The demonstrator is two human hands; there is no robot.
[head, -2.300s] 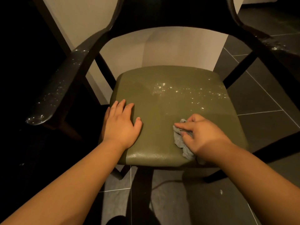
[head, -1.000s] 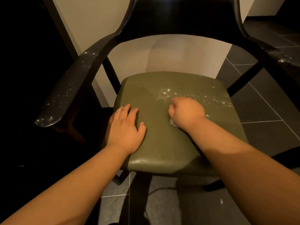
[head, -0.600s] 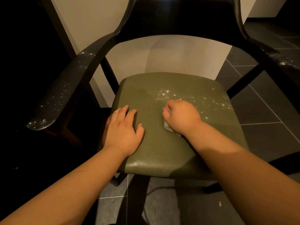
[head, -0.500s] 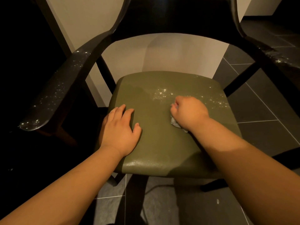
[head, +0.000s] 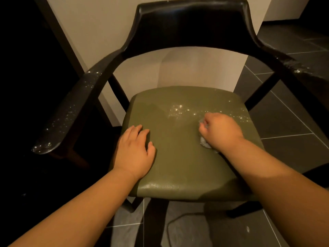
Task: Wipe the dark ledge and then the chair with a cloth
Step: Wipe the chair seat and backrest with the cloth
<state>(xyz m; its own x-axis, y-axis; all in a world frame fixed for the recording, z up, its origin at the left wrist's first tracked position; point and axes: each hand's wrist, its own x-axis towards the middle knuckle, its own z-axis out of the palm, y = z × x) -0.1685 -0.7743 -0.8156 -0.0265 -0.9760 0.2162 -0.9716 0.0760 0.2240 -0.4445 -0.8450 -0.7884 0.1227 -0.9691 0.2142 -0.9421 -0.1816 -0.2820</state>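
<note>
Grey cloth is bunched in the right hand, fingers curled tight round it and knuckles up, pressing it to the olive seat at the cushion's 3 o'clock (only a crumpled edge shows under the fist). The left hand lies flat at 8 o'clock, fingers straight and close together. Glinting specks dot the smooth, leather-like cushion from 12 to 2 o'clock, just beyond the fist. The chair curves around, its glossy black backrest at 12 o'clock and a speckled dark armrest at 9. A dark tiled floor lies beneath and a pale wall stands behind.
</note>
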